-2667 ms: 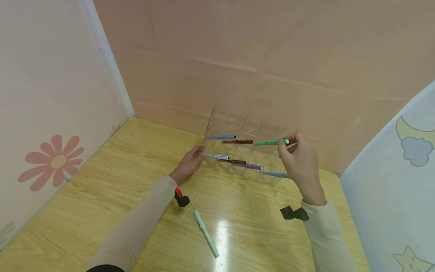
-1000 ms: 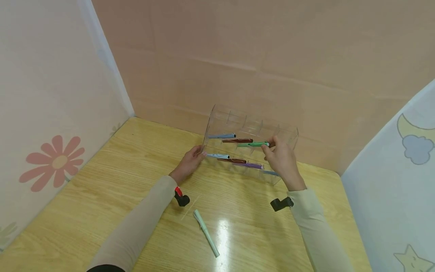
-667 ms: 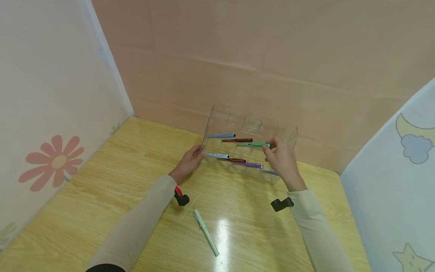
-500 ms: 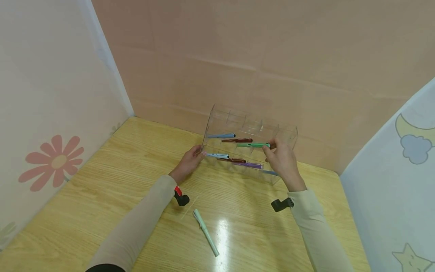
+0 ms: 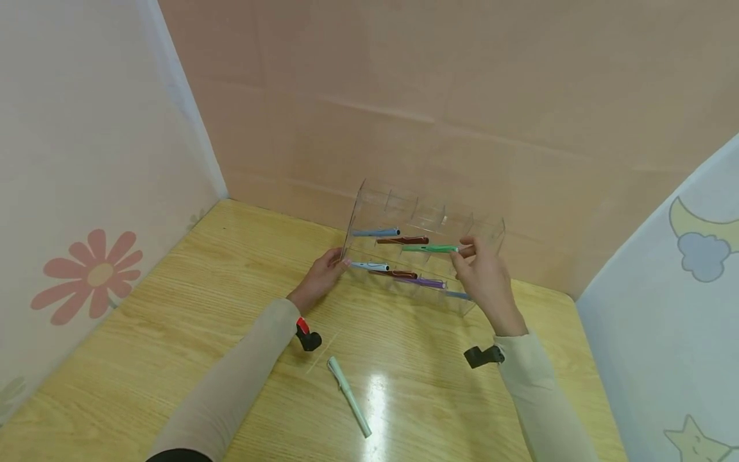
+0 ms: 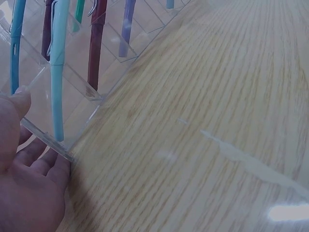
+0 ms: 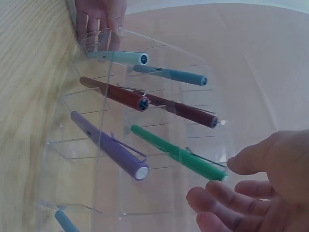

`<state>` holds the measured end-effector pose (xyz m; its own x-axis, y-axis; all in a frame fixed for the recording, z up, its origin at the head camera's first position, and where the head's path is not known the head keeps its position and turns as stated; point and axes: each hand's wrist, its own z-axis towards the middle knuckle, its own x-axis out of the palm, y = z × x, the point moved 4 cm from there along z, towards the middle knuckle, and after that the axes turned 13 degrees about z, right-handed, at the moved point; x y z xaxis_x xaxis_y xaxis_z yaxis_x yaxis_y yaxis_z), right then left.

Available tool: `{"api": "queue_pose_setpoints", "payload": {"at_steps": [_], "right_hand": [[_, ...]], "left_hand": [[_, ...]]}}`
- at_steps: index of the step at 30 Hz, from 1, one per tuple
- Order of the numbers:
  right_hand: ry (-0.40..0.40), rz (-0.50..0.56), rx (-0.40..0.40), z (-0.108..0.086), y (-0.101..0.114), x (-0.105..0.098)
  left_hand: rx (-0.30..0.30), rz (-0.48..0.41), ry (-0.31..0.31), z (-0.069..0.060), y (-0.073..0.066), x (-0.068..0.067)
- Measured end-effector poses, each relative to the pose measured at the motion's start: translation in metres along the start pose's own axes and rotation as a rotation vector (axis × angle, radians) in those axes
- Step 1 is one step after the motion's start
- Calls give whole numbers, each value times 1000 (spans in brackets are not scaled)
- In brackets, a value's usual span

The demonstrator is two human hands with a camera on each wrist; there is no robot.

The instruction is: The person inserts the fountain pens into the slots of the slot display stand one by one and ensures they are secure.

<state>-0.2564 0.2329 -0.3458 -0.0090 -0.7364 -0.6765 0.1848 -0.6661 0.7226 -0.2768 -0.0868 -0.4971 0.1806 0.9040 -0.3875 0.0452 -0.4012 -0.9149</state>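
A clear plastic pen rack (image 5: pixel 355 212) with stepped compartments stands at the back of the table. My left hand (image 5: pixel 319 280) grips its left side, thumb on one face and fingers on the other. A green pen (image 5: pixel 430 248) lies in the upper row, right of a dark red pen (image 5: pixel 403 240) and a blue pen (image 5: pixel 376 232). Beside the green pen's clip end, my right hand (image 7: pixel 260 188) has thumb and fingers spread apart. Along the lower row are a light blue pen (image 6: pixel 57 67), another dark red pen (image 7: pixel 116 94), a purple pen (image 7: pixel 108 147) and a partly hidden blue pen (image 5: pixel 458 295).
A pale mint pen (image 5: pixel 349 396) lies on the wooden table (image 5: pixel 260 385) in front of the rack, between the forearms. A brown wall covering (image 5: pixel 404 96) rises close behind the rack. Patterned panels (image 5: pixel 104 160) flank the table left and right.
The right hand has carried the green pen leftward into the upper row, then let it go and drawn back slightly. The left hand has stayed on the rack.
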Motion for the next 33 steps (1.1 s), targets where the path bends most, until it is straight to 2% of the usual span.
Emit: {"api": "queue_pose_setpoints", "payload": {"at_steps": [6, 10, 20, 33], "right_hand": [[-136, -94, -150, -20, 12, -8], [-169, -106, -210, -37, 21, -5], [-94, -98, -232, -80, 30, 27], [33, -50, -177, -111, 30, 77]], "left_hand": [[5, -15, 9, 0, 1, 0], [-1, -24, 13, 0, 3, -1], [-6, -35, 31, 2, 5, 1], [-4, -36, 38, 1, 5, 1]]}}
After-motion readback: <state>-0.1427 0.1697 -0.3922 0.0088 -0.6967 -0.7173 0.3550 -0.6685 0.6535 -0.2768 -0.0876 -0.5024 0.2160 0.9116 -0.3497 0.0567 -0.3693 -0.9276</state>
